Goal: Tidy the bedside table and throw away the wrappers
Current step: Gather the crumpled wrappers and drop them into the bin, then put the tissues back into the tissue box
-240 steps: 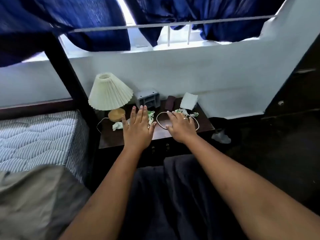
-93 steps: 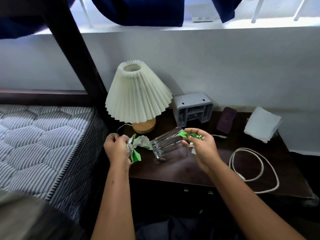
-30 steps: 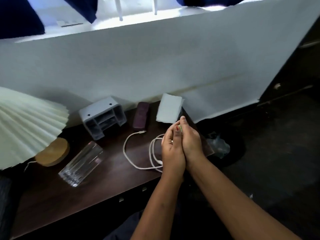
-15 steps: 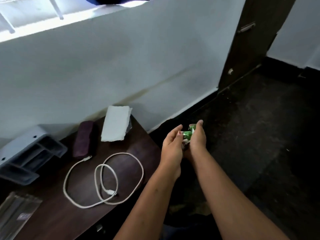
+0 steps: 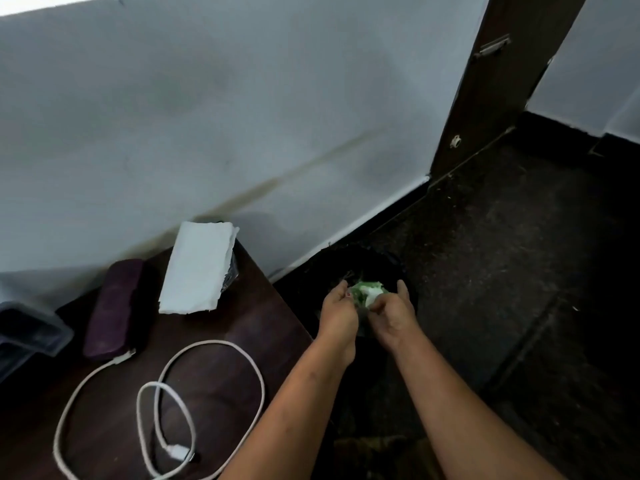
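Observation:
Green and white crumpled wrappers [image 5: 369,292] sit between my left hand [image 5: 337,313] and my right hand [image 5: 393,311]. Both hands cup the wrappers together over a dark round bin [image 5: 363,263] on the floor, just right of the bedside table [image 5: 270,323]. The fingers of both hands curl around the bundle. The bin's inside is mostly dark and hard to read.
On the dark wooden table lie a coiled white cable [image 5: 162,407], a purple case [image 5: 114,308], a folded white tissue stack [image 5: 199,268] and a grey organiser [image 5: 24,336] at the left edge. A white wall stands behind; a dark door frame [image 5: 498,81] and dark floor are at the right.
Both hands have carried the wrappers rightward off the table edge and lowered them over the bin. The view has turned right; the lamp and glass are out of sight.

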`<state>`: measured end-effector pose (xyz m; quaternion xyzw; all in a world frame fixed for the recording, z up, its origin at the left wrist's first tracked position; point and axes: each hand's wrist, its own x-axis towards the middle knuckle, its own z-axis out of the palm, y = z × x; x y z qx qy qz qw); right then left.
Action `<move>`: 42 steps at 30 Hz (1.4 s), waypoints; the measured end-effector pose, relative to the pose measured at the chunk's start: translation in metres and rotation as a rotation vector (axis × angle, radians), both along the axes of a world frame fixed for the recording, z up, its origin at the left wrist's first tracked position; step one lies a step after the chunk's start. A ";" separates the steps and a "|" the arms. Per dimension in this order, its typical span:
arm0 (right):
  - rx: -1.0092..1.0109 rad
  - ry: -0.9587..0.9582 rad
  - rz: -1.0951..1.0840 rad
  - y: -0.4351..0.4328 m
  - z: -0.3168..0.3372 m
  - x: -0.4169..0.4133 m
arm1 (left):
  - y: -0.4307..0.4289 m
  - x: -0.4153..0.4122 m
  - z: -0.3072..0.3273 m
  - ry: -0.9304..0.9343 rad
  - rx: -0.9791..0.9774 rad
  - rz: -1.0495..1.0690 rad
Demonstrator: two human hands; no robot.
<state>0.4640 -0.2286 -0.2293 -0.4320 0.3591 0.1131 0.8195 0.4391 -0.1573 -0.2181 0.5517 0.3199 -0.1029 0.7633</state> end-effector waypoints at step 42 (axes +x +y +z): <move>-0.481 -0.776 1.076 0.303 0.098 -0.132 | 0.316 -0.242 0.112 0.134 1.104 0.473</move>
